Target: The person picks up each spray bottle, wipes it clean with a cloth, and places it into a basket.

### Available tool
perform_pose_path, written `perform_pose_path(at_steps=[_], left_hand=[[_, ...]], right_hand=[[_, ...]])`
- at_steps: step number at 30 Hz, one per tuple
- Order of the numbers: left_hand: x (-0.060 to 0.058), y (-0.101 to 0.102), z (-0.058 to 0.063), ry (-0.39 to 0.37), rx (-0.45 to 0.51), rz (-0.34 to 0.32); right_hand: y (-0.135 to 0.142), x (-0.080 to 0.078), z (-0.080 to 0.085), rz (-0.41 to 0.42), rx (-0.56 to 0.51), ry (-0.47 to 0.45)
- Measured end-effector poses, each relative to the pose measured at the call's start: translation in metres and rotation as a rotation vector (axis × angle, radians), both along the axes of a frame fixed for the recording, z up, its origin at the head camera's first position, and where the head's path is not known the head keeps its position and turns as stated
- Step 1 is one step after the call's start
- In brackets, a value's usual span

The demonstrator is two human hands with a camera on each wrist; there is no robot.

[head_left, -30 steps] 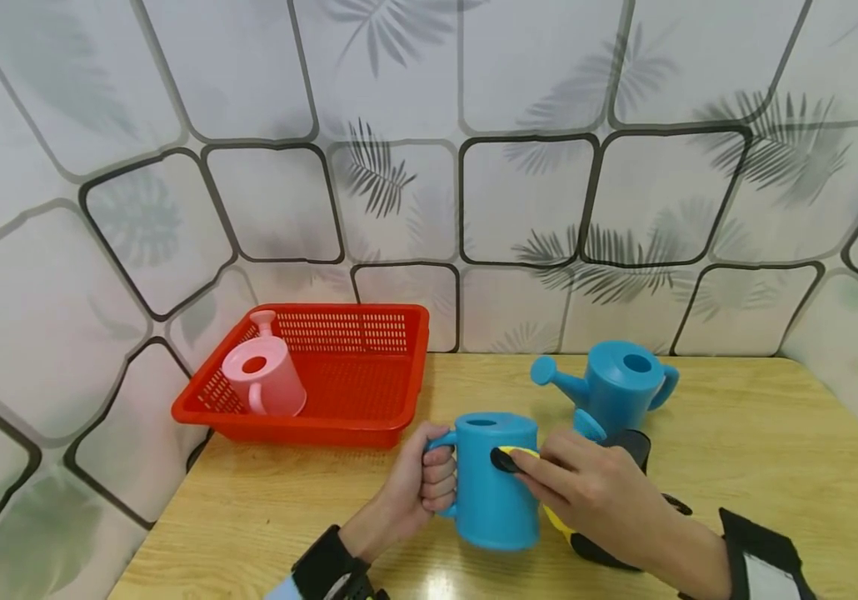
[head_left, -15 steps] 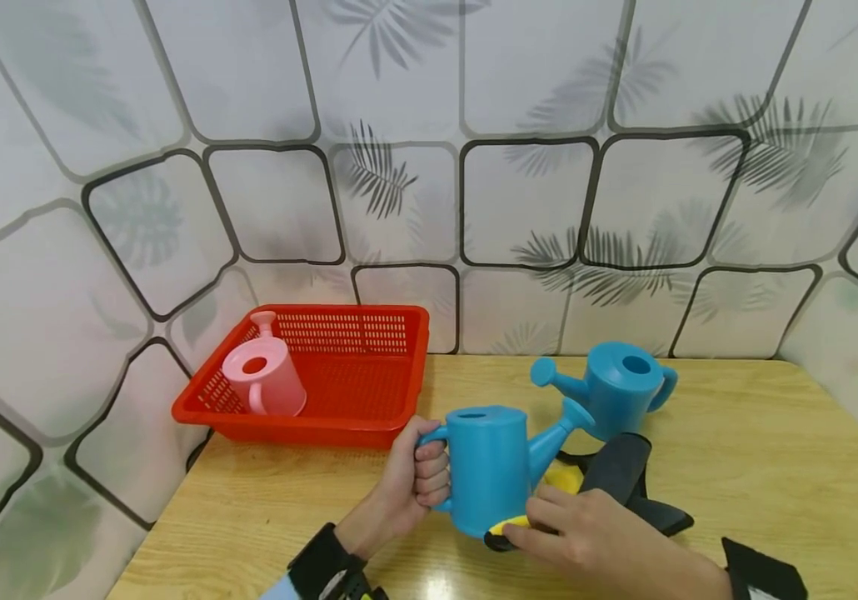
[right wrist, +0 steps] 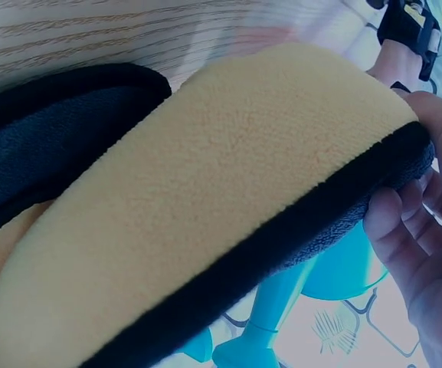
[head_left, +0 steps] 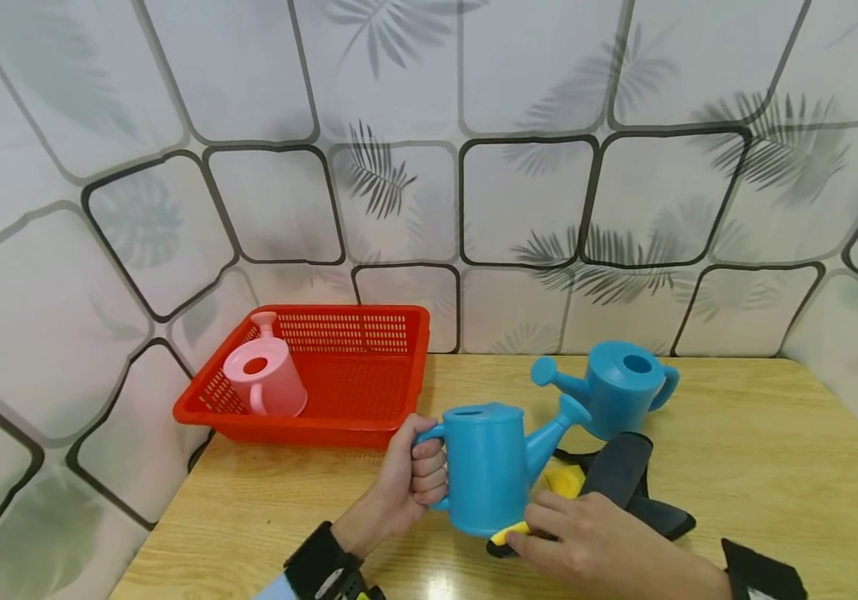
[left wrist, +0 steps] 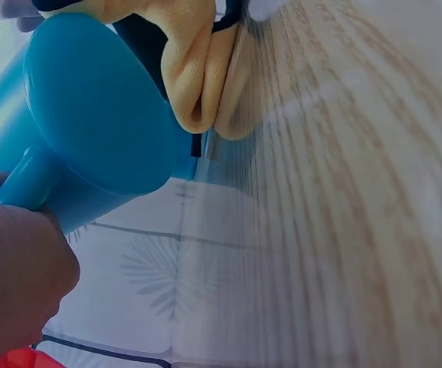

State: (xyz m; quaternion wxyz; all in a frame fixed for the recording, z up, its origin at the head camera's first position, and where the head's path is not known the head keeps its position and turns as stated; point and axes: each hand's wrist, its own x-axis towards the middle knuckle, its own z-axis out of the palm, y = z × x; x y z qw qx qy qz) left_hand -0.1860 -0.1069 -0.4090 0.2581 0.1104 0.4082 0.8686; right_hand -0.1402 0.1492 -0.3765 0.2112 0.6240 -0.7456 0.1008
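Observation:
My left hand (head_left: pixel 406 482) grips the handle of a blue watering can (head_left: pixel 485 471), its spout pointing right. The left wrist view shows the can's round base (left wrist: pixel 102 103) raised off the wooden table. A cloth, yellow on one side and black on the other (head_left: pixel 619 467), hangs in loose folds from my right hand (head_left: pixel 582 533). Thumb and fingers pinch one edge of it at the can's lower right, close to the base. Filling the right wrist view, the yellow face of the cloth (right wrist: pixel 205 165) shows a fuzzy texture and black trim.
A second blue watering can (head_left: pixel 620 392) stands behind the cloth at the right. On the left, a red basket (head_left: pixel 309 429) holds a pink watering can (head_left: pixel 267 379). A patterned wall covering (head_left: pixel 406 208) closes off the back of the wooden table (head_left: pixel 759 483).
My right hand has moved the cloth from the can's upper side down to its lower edge, uncovering the spout. The can has shifted slightly left and up in my left hand.

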Motion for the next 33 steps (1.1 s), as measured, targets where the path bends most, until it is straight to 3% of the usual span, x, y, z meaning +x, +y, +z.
perform_pose_path(at_steps=[4, 12, 18, 29, 33], left_hand=[[0.000, 0.001, 0.000, 0.016, 0.001, -0.008], [0.002, 0.003, 0.005, -0.054, -0.024, -0.012], [0.004, 0.007, 0.003, -0.028, -0.038, -0.066], [0.012, 0.010, -0.001, -0.046, -0.096, -0.106], [0.012, 0.011, 0.000, -0.035, -0.095, -0.107]], right_hand=[[0.001, 0.001, 0.002, -0.014, -0.011, 0.009], [0.004, 0.002, 0.004, -0.045, -0.026, 0.010], [0.004, 0.001, 0.009, -0.076, -0.074, 0.024], [0.003, -0.001, 0.019, -0.177, -0.265, 0.059], [0.001, -0.002, 0.022, -0.227, -0.334, 0.121]])
